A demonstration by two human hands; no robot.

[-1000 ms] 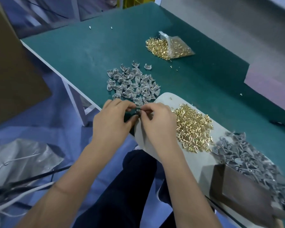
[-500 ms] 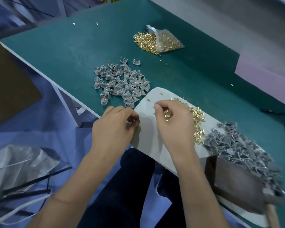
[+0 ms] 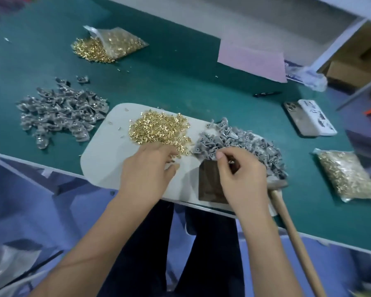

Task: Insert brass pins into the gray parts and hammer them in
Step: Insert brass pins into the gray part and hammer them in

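Both hands have shifted rightward since the earlier frames: my right hand [image 3: 240, 176] has left the heap of brass pins [image 3: 159, 130] and now sits over the near edge of the pile of gray parts [image 3: 240, 142], while my left hand [image 3: 147, 174] has come onto the near edge of the pin heap. Right grip: thumb and forefinger curled together, pinching a few brass pins [image 3: 231, 162] that glint between them. Left grip: fingers loosely extended and spread, tips resting among the pins; whether any pin is caught under them I cannot tell. Under my right hand lies a dark block [image 3: 210, 185] on the white board [image 3: 103, 159], which also carries the pin heap and the gray-part pile, side by side. A hammer [image 3: 287, 213] lies just right of my right wrist, its wooden handle running toward me. Farther left on the green worktop [image 3: 180, 86] is a second spread of gray parts [image 3: 60, 110]; beyond it, an open bag spilling pins [image 3: 109, 47]. At far right sit a sealed bag of pins [image 3: 347, 176] and a phone [image 3: 308, 117].
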